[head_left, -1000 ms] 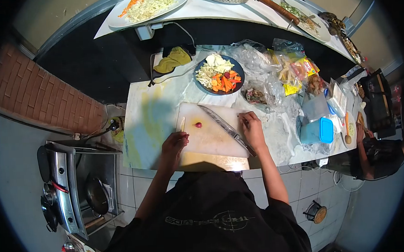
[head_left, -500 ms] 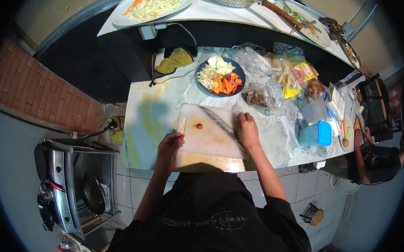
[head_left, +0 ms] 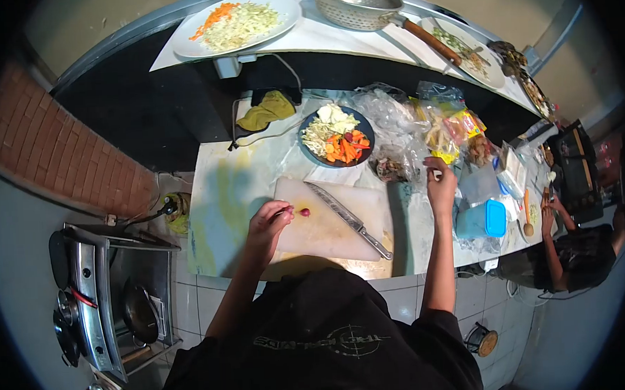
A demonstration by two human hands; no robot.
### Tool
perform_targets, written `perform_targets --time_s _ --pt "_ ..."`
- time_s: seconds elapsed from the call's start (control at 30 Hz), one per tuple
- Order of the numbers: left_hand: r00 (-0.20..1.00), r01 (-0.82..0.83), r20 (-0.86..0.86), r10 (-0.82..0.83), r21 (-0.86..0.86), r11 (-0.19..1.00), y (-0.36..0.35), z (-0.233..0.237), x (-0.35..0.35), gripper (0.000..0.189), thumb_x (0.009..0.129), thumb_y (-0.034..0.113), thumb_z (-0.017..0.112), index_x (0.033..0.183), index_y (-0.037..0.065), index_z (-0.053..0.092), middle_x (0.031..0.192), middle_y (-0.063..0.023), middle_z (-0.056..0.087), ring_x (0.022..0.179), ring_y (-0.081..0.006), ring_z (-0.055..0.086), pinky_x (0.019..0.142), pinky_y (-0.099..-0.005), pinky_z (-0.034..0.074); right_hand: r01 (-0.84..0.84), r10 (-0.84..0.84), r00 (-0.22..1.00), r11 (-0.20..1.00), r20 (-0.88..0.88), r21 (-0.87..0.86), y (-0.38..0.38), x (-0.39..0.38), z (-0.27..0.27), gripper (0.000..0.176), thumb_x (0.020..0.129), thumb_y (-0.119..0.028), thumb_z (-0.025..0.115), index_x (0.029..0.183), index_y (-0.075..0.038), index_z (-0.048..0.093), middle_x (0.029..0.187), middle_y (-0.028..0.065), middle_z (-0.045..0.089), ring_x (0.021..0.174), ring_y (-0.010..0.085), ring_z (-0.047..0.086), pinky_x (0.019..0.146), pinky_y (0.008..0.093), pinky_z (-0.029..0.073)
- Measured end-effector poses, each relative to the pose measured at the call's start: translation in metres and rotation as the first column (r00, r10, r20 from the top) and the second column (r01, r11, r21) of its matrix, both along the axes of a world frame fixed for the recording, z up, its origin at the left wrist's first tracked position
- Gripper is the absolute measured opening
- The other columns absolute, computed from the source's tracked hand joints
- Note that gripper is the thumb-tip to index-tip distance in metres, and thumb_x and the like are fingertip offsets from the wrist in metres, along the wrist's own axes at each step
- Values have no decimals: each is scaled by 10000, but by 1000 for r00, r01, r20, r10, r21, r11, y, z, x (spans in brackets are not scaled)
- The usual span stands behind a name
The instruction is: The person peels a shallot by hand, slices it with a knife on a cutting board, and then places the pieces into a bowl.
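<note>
My left hand (head_left: 267, 230) is over the left edge of the white cutting board (head_left: 328, 243), fingertips pinched on a small dark red piece that looks like a shallot. Just beyond those fingertips, a small red shallot (head_left: 305, 213) lies on the board. A knife (head_left: 341, 211) rests slantwise across the board, its handle toward the near right corner and no hand on it. My right hand (head_left: 441, 186) is raised right of the board, near the clear plastic bags (head_left: 393, 129). Its fingers are curled together, and whatever may be between them is hidden.
Behind the board sits a dark plate (head_left: 336, 135) of cut vegetables. A blue-lidded container (head_left: 482, 219) stands at the right, before another person (head_left: 573, 250). The raised shelf holds a white plate (head_left: 287, 18) of shredded vegetables and a metal strainer (head_left: 357, 8). A stove (head_left: 90, 288) is at the left.
My right hand has let go of the knife and moved right and away toward the plastic bags. The left hand still pinches its piece, now nearer the shallot. The view has tilted slightly.
</note>
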State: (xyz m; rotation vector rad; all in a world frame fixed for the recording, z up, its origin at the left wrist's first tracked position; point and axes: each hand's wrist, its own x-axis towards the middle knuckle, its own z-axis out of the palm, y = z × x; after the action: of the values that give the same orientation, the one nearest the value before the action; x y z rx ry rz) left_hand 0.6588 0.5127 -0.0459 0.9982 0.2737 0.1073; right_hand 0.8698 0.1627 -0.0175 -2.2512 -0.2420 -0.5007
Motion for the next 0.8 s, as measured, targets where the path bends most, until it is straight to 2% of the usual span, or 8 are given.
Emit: perform_targets --time_s 0.1,0.17,0.23,0.37,0.43,0.57,0.63,0.8 --pt "996 8 94 -13 55 998 1 15 10 219 910 -3 590 1127 12 569 1077 -80 608 1005 -152 561 917 -299 442 65 -45 987 990 155 -128 10 -13 20 275 738 82 625 985 -34 657 944 135 659 921 298 615 811 400 483" --pt "994 10 108 -16 60 998 0 22 14 221 907 -19 590 1125 14 574 1082 -76 610 1017 -145 568 926 -299 443 68 -52 991 989 125 -130 16 -17 34 235 769 68 623 978 -36 648 940 128 647 933 304 600 799 391 478" --pt "986 37 148 -70 217 976 -2 32 18 217 903 -36 592 1114 15 583 1094 -74 609 1025 -135 577 911 -288 453 63 -54 994 994 97 -84 43 -39 65 170 806 44 624 957 -29 647 915 114 655 881 279 616 756 357 484" --pt "980 28 182 -81 279 960 -14 60 17 210 903 -40 605 1108 -2 586 1054 -71 635 1016 -147 605 922 -295 482 -424 445 892 885 -79 193 106 -100 86 94 846 -16 656 939 -8 667 870 86 667 748 162 624 676 280 493" --pt "958 -47 282 -53 338 940 -20 65 19 237 876 -83 618 1101 -13 592 1077 -81 612 1022 -159 611 924 -302 489 -455 566 795 795 -220 401 132 -120 83 103 850 -33 685 947 3 679 872 93 670 746 131 618 683 257 498" --pt "935 -103 353 -43 387 916 -27 71 18 246 863 -105 621 1093 -18 601 1108 -97 579 1032 -167 613 934 -302 487 -459 620 749 740 -233 491 154 -130 80 119 844 -33 709 948 16 682 862 93 668 738 116 625 687 243 506" --pt "932 -96 356 -61 407 908 -29 77 17 264 848 -138 604 1083 -17 610 1172 -106 538 1066 -151 575 955 -291 453 -448 657 709 699 -254 558 155 -131 75 122 849 0 698 969 16 687 878 40 663 781 77 600 727 216 487" --pt "937 -75 335 -93 457 886 -34 81 16 247 844 -138 609 1058 -17 636 1173 -113 532 1082 -162 567 948 -295 468 -438 629 732 729 -263 526 153 -135 81 99 851 5 693 948 26 684 864 47 666 771 75 599 726 221 491"
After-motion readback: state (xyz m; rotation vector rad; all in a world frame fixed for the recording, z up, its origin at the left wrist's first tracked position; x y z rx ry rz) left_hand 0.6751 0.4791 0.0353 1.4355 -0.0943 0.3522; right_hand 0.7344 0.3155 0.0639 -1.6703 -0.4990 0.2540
